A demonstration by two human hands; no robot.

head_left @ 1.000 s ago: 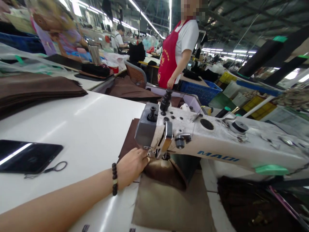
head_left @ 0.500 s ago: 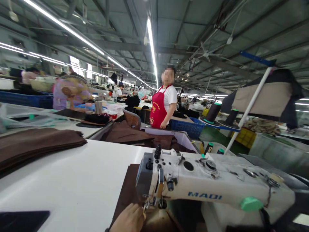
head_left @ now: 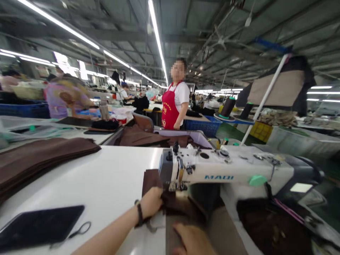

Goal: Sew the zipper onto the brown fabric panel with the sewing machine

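Observation:
My left hand (head_left: 152, 202), with a dark bracelet on its wrist, is closed on brown fabric (head_left: 150, 179) just left of the needle area of a white sewing machine (head_left: 207, 164). More of this cloth lies under the presser foot, and its layers are hard to tell apart. Lower and closer to me is my right hand (head_left: 195, 239), a little blurred, its fingers apart over the cloth in front of the machine. The lower edge of the picture cuts it off.
A stack of brown fabric pieces (head_left: 45, 156) lies on the white table (head_left: 117, 177) at left. Nearer are a dark phone-like slab (head_left: 39, 226) and small scissors (head_left: 81, 230). Behind the machine stands a bin of brown cloth (head_left: 143, 136); beyond it, a person in a red apron (head_left: 171, 106).
My view has tipped downward, so the machine sits higher in the picture. My right hand has come into view. My left hand still holds the fabric, and more of its forearm shows.

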